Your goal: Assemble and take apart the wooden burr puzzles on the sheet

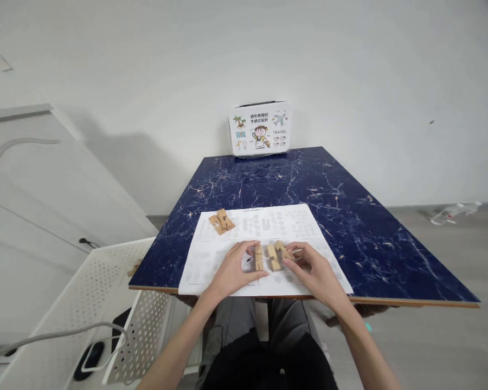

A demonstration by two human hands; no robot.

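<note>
On a white printed sheet point(264, 227) near the front edge of a dark blue marbled table point(350, 216), both my hands work on small notched wooden blocks. My left hand point(233, 271) pinches one upright wooden block point(259, 257) between thumb and fingers. My right hand point(315, 271) has its fingers closed on another group of wooden blocks point(278, 253) just to the right, the two sets almost touching. A further pair of joined wooden pieces point(222, 221) lies loose on the sheet's far left corner, away from both hands.
A white box with cartoon travel pictures point(260, 129) stands against the wall at the table's far edge. A white perforated basket point(101, 287) with cables sits at the lower left beside the table. A plastic bottle point(455, 211) lies on the floor at right.
</note>
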